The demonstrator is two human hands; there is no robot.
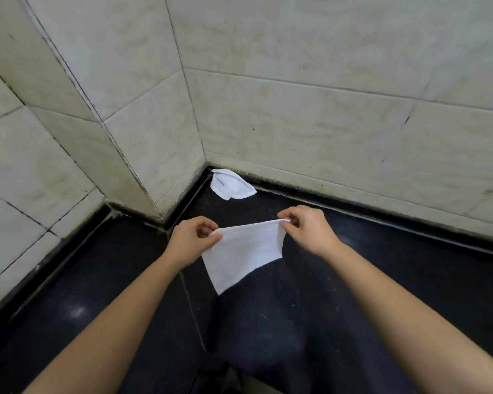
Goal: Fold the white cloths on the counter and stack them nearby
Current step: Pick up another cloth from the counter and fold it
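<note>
1. Fingers [212,237] of the left hand [192,241] are pinched on one top corner of a white cloth [242,254]. Those of the right hand [308,230] are pinched on the other top corner, with the remaining fingers curled in.
2. The white cloth is held up over the dark bench [367,294], drawn out between the two hands along its top edge. Its lower part hangs skewed to a point on the left. Whether that tip touches the bench cannot be told.
3. A second white cloth [231,184] lies on the bench in the far corner, against the tiled wall [296,109] and well apart from the hands. It looks rumpled, and whether it is folded cannot be told.
4. The step in hand is judged to be the spreading-out before the first fold.
5. For a clean fold, the top edge is best drawn taut and level, and the skew shaken out so that the sides hang square.
6. The white cloth is then best lowered flat onto the bench, far edge first, so that no wrinkle is trapped.
7. Corners should be matched to corners before any crease is pressed, since thin fabric is likely to slip.
8. A bare patch of bench beside the hands would serve for the stack.
</note>
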